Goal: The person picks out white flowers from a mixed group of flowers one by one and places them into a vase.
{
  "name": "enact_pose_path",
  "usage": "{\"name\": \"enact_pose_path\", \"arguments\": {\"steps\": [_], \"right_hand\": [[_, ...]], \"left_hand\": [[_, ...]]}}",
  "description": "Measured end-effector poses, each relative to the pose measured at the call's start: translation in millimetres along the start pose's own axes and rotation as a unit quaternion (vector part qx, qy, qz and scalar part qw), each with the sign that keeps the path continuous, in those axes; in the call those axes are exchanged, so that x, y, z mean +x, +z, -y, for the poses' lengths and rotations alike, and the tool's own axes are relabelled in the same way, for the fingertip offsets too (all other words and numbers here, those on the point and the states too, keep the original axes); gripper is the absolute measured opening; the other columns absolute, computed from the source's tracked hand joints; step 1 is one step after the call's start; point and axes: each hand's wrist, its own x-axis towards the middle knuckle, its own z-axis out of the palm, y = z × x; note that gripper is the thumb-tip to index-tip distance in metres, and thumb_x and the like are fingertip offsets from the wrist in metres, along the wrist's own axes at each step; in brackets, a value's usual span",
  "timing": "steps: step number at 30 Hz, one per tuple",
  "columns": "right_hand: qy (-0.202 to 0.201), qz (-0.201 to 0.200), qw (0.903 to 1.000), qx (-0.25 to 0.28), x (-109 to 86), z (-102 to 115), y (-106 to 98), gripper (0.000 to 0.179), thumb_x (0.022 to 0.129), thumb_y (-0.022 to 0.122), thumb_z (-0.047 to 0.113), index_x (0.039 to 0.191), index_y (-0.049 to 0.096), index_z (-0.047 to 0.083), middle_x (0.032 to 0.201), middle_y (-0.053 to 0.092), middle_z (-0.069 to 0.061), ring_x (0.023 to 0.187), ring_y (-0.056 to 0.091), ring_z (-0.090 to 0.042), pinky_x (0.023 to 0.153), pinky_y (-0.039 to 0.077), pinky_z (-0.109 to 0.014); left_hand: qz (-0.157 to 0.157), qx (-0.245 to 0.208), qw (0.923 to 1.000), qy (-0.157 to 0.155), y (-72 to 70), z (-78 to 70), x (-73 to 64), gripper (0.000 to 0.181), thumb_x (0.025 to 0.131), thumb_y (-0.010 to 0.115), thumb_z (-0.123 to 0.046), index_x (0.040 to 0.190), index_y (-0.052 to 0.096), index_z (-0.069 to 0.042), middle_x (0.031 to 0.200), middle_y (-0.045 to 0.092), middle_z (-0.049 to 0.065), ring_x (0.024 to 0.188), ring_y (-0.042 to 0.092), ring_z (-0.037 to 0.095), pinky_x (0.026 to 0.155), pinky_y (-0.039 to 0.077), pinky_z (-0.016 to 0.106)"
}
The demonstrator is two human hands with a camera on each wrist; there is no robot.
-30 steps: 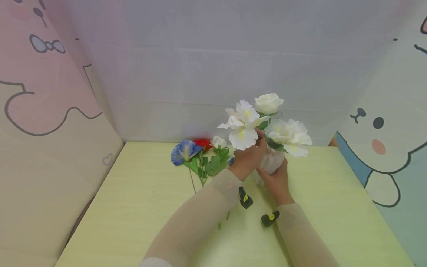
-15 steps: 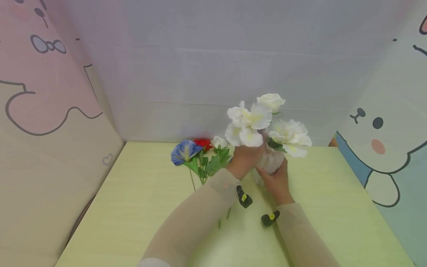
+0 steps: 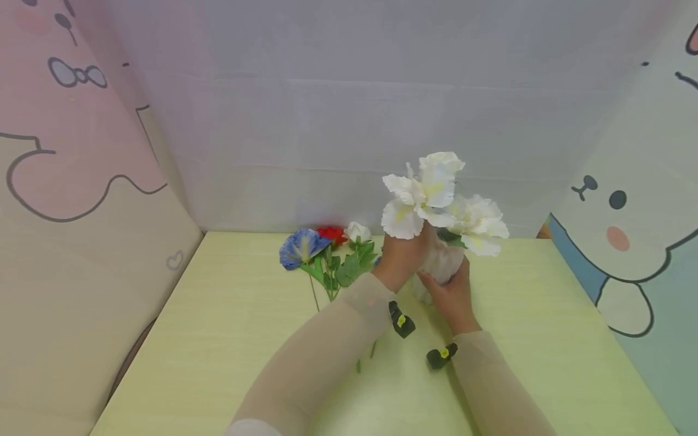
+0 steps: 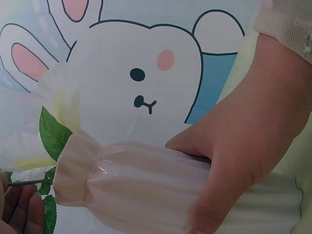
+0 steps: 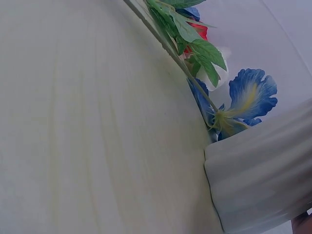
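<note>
My left hand [image 3: 405, 255] is up at the vase's mouth, pinching the stem [image 4: 24, 183] of a white iris [image 3: 406, 218] with yellow markings. In the left wrist view that stem reaches the rim among green leaves. A pale, ribbed vase [image 4: 146, 183] stands upright on the table, and my right hand [image 3: 455, 298] grips its body from the right side. From the vase rise a white rose [image 3: 443, 157], partly covered by the iris, and a ruffled white flower [image 3: 480, 221] leaning right. The right wrist view shows the vase's lower part [image 5: 258, 170].
Left of the vase, loose flowers lie on the pale yellow table [image 3: 234, 315]: a blue iris [image 3: 304, 248], a red flower [image 3: 331, 235], a white rose [image 3: 358, 232]. Another blue flower [image 5: 251, 97] lies beside the vase base. A grey cloth wall [image 3: 338, 121] stands behind.
My left hand has turned and shifted the white iris rightward, so its bloom now overlaps the white rose. The right hand and the vase have stayed in place.
</note>
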Motion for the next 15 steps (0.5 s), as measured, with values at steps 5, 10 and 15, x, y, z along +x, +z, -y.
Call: {"name": "enact_pose_path", "arguments": {"steps": [5, 10, 15], "right_hand": [[0.004, 0.01, 0.9999, -0.001, 0.9, -0.1, -1.1, 0.088, 0.084, 0.085, 0.014, 0.151, 0.029, 0.004, 0.133, 0.047, -0.015, 0.114, 0.051, -0.025, 0.1, 0.042, -0.036], [0.01, 0.021, 0.9993, -0.029, 2.3, 0.4, -2.4, 0.091, 0.087, 0.082, 0.011, 0.155, 0.022, 0.002, 0.144, 0.039, -0.02, 0.126, 0.046, -0.031, 0.11, 0.036, -0.045], [0.011, 0.029, 0.9991, -0.028, -2.5, 26.0, -2.6, 0.088, 0.087, 0.077, 0.003, 0.153, 0.02, -0.006, 0.145, 0.036, -0.028, 0.128, 0.044, -0.039, 0.112, 0.034, -0.052]], "left_hand": [[0.018, 0.028, 0.9994, 0.004, 1.9, 1.4, -3.9, 0.009, 0.093, 0.072, -0.005, 0.093, 0.065, 0.001, 0.09, 0.068, 0.01, 0.09, 0.068, 0.023, 0.083, 0.055, 0.025], [0.008, -0.166, 0.9829, -0.08, 9.3, 6.5, -11.2, 0.049, 0.076, 0.08, 0.009, 0.121, 0.061, 0.006, 0.117, 0.07, 0.017, 0.112, 0.067, 0.022, 0.098, 0.051, 0.023], [0.002, -0.179, 0.9817, -0.065, 15.9, 15.4, -13.2, 0.051, 0.077, 0.077, 0.01, 0.125, 0.059, 0.009, 0.12, 0.069, 0.021, 0.116, 0.066, 0.027, 0.1, 0.05, 0.023]]}}
